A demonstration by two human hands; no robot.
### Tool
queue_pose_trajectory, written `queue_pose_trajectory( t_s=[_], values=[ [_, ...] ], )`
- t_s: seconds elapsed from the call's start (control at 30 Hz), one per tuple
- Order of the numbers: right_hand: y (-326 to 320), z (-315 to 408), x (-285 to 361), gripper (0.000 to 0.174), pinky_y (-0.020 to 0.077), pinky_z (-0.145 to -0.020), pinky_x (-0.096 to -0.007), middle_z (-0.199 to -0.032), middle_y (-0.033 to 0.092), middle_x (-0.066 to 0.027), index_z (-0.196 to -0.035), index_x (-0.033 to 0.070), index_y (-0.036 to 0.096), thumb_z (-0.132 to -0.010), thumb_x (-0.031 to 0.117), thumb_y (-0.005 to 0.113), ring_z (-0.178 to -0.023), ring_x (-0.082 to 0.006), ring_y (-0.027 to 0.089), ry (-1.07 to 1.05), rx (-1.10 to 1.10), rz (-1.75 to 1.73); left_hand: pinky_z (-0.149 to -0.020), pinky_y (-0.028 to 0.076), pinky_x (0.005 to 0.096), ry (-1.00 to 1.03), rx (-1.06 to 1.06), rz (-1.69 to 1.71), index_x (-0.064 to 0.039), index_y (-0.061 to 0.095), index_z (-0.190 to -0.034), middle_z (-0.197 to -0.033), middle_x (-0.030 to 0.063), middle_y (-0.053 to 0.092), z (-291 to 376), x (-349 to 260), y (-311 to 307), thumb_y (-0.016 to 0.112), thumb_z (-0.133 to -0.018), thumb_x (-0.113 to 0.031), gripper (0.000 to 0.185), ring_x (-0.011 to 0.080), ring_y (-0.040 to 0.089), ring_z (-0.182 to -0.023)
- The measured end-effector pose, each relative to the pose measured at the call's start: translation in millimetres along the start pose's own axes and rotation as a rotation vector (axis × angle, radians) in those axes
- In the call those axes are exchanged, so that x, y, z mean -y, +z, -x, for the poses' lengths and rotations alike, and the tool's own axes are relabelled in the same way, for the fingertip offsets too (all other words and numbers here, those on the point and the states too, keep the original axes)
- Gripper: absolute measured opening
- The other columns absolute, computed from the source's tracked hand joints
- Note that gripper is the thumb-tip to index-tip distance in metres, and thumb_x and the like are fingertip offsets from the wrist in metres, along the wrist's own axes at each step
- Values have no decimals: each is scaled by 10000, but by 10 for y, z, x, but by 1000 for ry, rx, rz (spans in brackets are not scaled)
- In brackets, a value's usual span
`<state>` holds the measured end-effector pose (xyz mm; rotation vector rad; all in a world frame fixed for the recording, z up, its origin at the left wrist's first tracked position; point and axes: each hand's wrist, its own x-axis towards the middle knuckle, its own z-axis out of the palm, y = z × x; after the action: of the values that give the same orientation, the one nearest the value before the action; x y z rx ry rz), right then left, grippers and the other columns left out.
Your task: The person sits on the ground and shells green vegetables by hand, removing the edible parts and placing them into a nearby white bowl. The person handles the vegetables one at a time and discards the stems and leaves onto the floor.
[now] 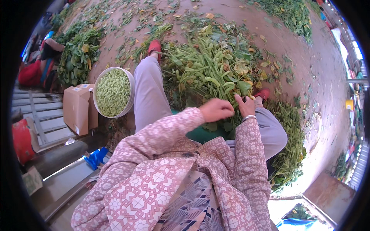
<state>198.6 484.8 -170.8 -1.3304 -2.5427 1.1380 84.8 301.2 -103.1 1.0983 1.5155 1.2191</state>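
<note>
A heap of uprooted soybean plants with green pods and leaves lies on the ground between my feet. My right hand, with a bangle at the wrist, is at the near right edge of the heap, its fingers closed around plant stems; a small dark item shows at the fingers, too small to name. Just to its left, my left hand is blurred, with curled fingers; whether it holds a pod is hidden. A white bucket, filled with picked pods, stands left of my left leg.
A cardboard box stands beside the bucket near a slatted surface. More plants lie right of my right leg and in a pile at far left. A person's leg shows at the left edge. Loose leaves litter the ground.
</note>
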Motion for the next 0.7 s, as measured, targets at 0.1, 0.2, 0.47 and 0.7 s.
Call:
queue_pose_trajectory(
  t_s=[0.1,0.2,0.47,0.7],
  values=[
    [-20,-33,36,499,457,-644,-410,-706,633,-193,-760,-39,629,-738,458,657,-665,-323,613,9,105,66,-564,444,248,-271,104,222,-30,656,-986,-757,41,627,-232,220,467,614,-843,-190,219,94,555,-616],
    [-85,103,69,435,455,-613,-372,-657,623,-156,-725,-38,626,-718,392,689,-601,-244,592,78,77,-144,-457,343,215,-520,-38,498,-36,645,-989,-689,18,561,-314,401,632,604,-850,-183,206,77,467,-531],
    [-187,679,377,320,432,-549,-284,-630,586,-62,-752,-33,610,-791,277,676,-551,-144,531,-58,-66,-349,-495,339,209,-575,-262,1307,-30,607,-1012,-738,-1,526,-149,563,476,523,-886,-176,210,89,441,-577],
    [-93,1033,455,214,365,-484,-247,-613,524,0,-882,39,557,-927,244,515,-490,-86,444,358,301,-826,-467,317,191,-537,42,1347,-9,613,-987,-692,-20,506,-190,695,262,550,-905,-204,221,71,415,-534]
  ],
)
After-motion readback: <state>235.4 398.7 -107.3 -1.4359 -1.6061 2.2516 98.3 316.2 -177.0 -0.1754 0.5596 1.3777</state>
